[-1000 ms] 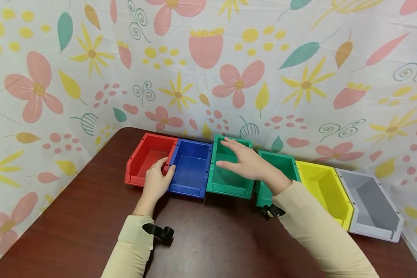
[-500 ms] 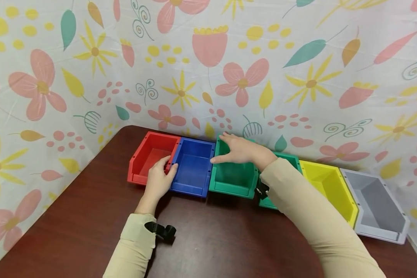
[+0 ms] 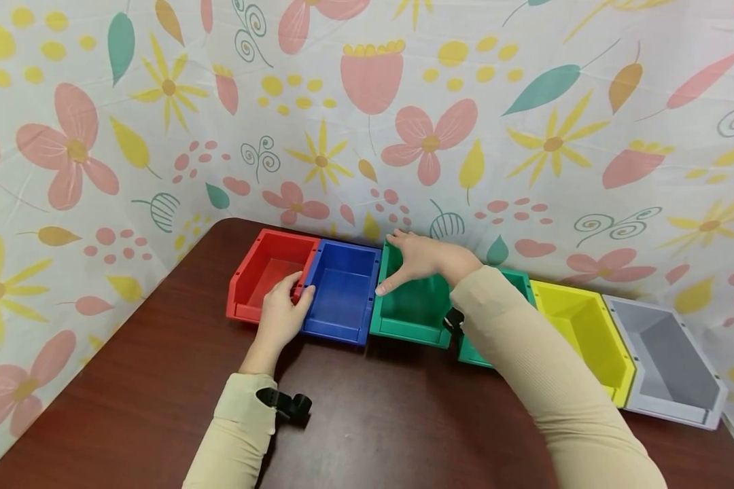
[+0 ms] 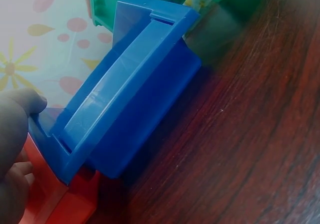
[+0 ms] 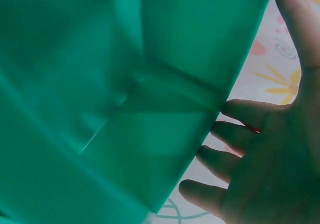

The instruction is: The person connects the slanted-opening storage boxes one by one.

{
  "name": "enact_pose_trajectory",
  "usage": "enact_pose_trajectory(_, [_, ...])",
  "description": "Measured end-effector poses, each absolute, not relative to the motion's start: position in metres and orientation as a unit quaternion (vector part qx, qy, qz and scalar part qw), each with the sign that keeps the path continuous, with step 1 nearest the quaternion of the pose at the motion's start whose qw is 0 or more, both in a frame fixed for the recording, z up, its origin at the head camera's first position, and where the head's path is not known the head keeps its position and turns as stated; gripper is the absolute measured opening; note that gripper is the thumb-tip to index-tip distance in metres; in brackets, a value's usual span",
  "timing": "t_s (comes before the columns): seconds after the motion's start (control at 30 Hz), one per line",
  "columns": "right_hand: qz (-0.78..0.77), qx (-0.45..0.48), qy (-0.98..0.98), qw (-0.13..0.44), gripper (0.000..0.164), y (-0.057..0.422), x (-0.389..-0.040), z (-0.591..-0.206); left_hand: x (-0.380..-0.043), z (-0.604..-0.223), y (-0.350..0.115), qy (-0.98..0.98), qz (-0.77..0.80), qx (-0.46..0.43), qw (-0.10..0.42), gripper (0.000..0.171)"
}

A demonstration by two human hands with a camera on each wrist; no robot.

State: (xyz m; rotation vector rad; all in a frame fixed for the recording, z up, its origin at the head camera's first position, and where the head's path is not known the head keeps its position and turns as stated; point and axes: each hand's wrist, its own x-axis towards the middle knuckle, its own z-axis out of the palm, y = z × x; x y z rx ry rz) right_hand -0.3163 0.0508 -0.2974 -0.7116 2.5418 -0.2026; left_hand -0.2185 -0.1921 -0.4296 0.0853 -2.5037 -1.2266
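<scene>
In the head view my left hand (image 3: 281,312) pinches the adjoining side walls of a red storage bin (image 3: 246,311) and a blue storage bin (image 3: 341,295). Its thumb lies on the blue side and its fingers reach into the red one, partly hidden. The left wrist view shows the thumb on the rim of the blue bin (image 4: 120,79). My right hand (image 3: 427,257) spreads over a green storage bin (image 3: 411,329), thumb near its left rim and fingers at its back. Seen from the right wrist, the fingertips (image 5: 212,156) touch or nearly touch the green rim.
Right of the green bin stands a second green bin (image 3: 474,354), partly behind my right sleeve. Beyond it are a yellow bin (image 3: 578,326) and a grey bin (image 3: 669,360). The bins line the back of a dark wooden table (image 3: 367,421), before a flower-patterned cloth (image 3: 318,81).
My right hand has come down and left onto the green bin, its thumb lowering to the left rim. My left hand keeps its hold on the red and blue walls.
</scene>
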Motion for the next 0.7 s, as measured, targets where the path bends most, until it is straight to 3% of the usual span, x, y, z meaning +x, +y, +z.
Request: enact_pose_trajectory(0.7, [-0.098, -0.257, 0.926, 0.258, 0.119, 0.0516, -0.3176, -0.3046, -0.2191, -0.4310, -0.1913, -0.885, -0.429, 0.029, 0.178, 0.048])
